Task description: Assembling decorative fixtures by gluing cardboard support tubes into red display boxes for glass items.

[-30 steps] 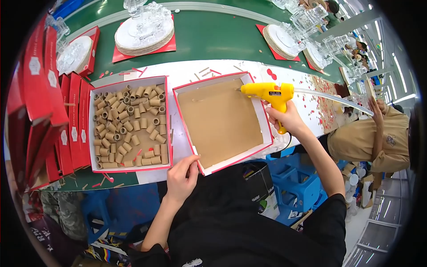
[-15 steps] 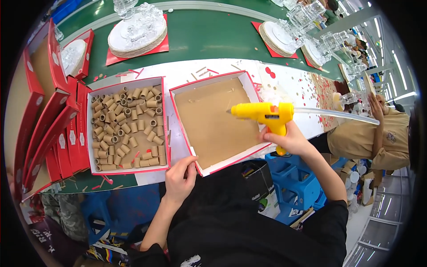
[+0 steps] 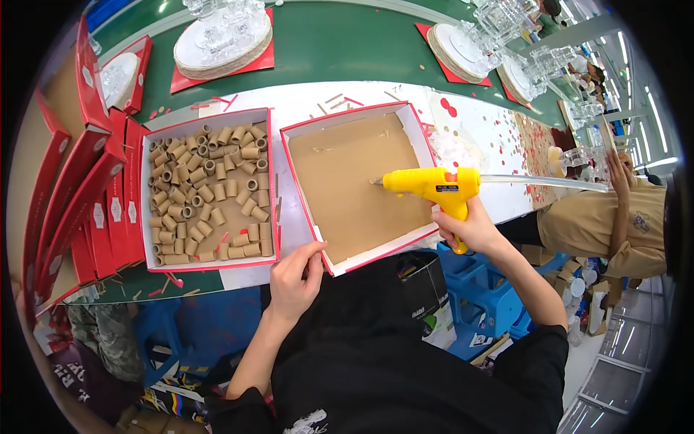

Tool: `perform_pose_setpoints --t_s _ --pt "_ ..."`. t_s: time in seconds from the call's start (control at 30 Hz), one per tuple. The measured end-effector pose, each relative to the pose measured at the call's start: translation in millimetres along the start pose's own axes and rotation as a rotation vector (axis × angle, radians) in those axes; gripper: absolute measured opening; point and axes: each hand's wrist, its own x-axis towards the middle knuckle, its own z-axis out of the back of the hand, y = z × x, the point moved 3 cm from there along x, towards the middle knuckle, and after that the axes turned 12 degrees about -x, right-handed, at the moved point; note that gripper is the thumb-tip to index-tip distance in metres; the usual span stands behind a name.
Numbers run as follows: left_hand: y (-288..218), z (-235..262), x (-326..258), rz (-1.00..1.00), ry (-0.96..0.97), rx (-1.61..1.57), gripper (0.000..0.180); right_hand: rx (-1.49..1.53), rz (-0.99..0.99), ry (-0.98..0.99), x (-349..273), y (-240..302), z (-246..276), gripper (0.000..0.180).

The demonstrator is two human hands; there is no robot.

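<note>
My right hand [image 3: 473,230] grips a yellow glue gun [image 3: 432,185] by its handle, a clear glue stick jutting out of its back to the right. The nozzle points left and touches the brown floor of an open red-rimmed box [image 3: 340,145] in front of me. My left hand [image 3: 296,278] rests on that box's near left corner, fingers bent against the rim. To the left, a second red-rimmed box [image 3: 155,260] holds several short brown cardboard tubes [image 3: 206,195].
Red box lids [image 3: 87,195] lean stacked at the left. Glass items on round white plates [image 3: 220,47] over red mats sit on the green belt behind. Another person in a tan top [image 3: 600,217] is at the right. Blue crates [image 3: 477,311] stand below the white table edge.
The glue gun has come down and leftward from the box's far right corner into the box, its nozzle now on the floor. My left hand stays at the near corner.
</note>
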Motion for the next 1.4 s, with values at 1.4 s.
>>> perform_pose_setpoints --t_s 1.4 --pt "2 -3 -3 -0.033 -0.020 0.059 0.013 0.088 -0.080 -0.064 -63 -32 31 0.034"
